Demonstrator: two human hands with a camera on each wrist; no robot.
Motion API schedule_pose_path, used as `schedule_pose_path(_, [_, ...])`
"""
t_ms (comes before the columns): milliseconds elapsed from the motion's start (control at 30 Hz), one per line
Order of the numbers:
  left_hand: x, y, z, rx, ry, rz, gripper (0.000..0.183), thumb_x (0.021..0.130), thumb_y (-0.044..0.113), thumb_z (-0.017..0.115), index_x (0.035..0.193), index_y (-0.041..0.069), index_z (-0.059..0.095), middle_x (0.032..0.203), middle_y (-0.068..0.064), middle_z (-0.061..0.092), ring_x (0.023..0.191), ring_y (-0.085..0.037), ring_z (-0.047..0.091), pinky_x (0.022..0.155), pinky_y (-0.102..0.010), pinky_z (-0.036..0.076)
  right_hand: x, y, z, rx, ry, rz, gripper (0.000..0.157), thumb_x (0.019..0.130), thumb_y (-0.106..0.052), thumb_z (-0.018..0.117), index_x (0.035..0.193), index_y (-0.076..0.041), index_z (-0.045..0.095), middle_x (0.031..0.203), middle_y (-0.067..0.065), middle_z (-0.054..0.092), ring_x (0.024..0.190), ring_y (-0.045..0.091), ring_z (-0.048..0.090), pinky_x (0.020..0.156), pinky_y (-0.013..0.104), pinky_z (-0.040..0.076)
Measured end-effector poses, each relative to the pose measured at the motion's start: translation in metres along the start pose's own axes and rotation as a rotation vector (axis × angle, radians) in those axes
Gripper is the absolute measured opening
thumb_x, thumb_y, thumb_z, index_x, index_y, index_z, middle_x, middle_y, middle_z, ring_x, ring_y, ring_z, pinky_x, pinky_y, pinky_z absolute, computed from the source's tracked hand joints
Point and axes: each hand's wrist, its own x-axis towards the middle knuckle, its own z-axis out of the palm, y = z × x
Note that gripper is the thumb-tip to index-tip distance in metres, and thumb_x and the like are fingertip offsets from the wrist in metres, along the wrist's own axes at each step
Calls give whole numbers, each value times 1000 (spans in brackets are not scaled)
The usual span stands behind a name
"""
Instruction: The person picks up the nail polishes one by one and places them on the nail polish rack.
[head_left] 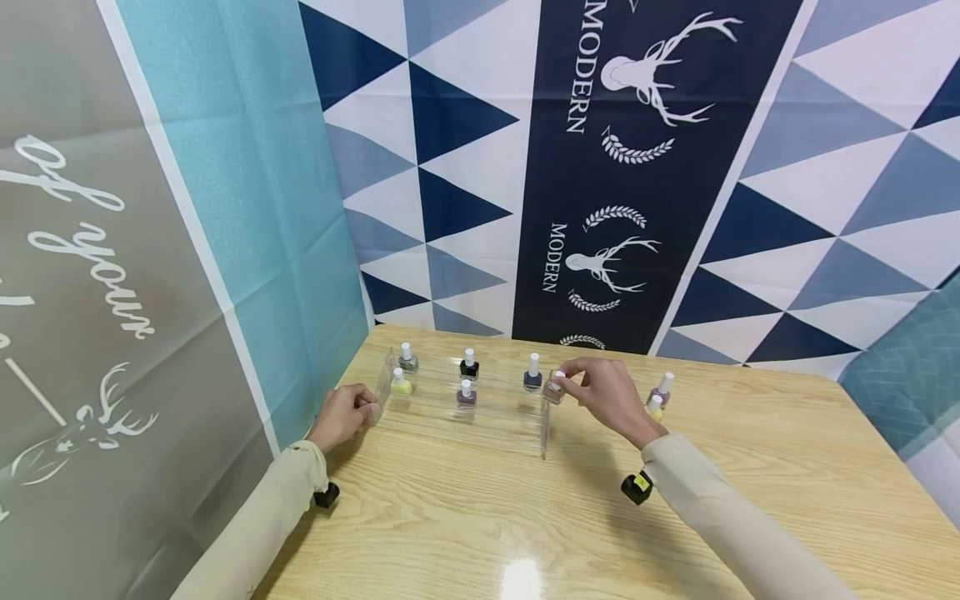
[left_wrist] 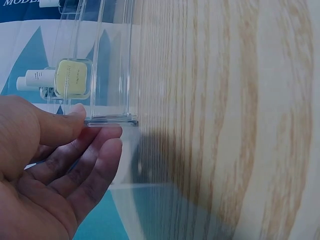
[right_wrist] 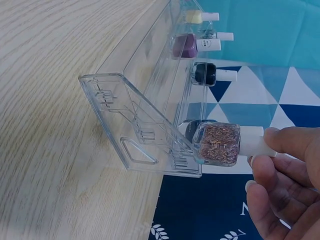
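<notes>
While the left hand (head_left: 347,415) pinches the left end of a clear plastic stepped rack (right_wrist: 136,125) on the pale wood-grain tabletop (head_left: 450,517), the fingers (right_wrist: 294,142) of the right hand (head_left: 602,392) grasp the white cap (right_wrist: 251,141) of a square copper-glitter glass bottle (right_wrist: 219,145) at the rack's right end.

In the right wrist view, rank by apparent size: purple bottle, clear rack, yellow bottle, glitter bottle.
1. clear rack
2. glitter bottle
3. purple bottle
4. yellow bottle
Nearness enlarges the glitter bottle; the bottles' true size order is unsure.
</notes>
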Motion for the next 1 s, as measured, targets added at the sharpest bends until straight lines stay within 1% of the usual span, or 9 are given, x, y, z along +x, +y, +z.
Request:
schedule_pose_path(133, [-1,-1,0,-10,3,16,6,96,5,72,90,6,72,77,-2,66,63,-16,56,59,-33,48,1,-1,2,10,-4,3,14,94,-23,78,98,-10,81,94,2,78,53,5,57,49,27,45])
schedule_pose_path(367, [-1,-1,1,-19,2,15,6,97,6,72,91,6,72,76,-1,65,62,-16,56,58,-33,48,3,-3,8,6,-18,6,11,94,-22,78,97,-11,81,94,1,78,57,4,58,51,26,46])
schedule_pose_path(667, [0,0,2,-26,-4,-2,7,97,5,71,90,6,71,75,-1,65,58,-15,55,54,-33,47,6,-7,14,44,-42,-2,10,94,-18,77,97,-9,81,92,2,77,51,4,57,47,26,45])
schedule_pose_path(833, [0,0,2,-21,0,-6,7,97,3,69,90,5,71,75,-2,65,59,-15,55,55,-32,46,7,-8,19,48,-51,-7,9,93,-17,78,96,-10,81,92,1,77,51,4,57,46,26,44])
schedule_pose_path(1000, [1,-3,2,-11,10,9,9,96,0,69,90,5,71,76,-2,65,62,-15,55,57,-33,46,8,-9,23,47,-52,-17,9,92,-18,79,96,-10,81,92,1,78,52,4,57,47,26,44])
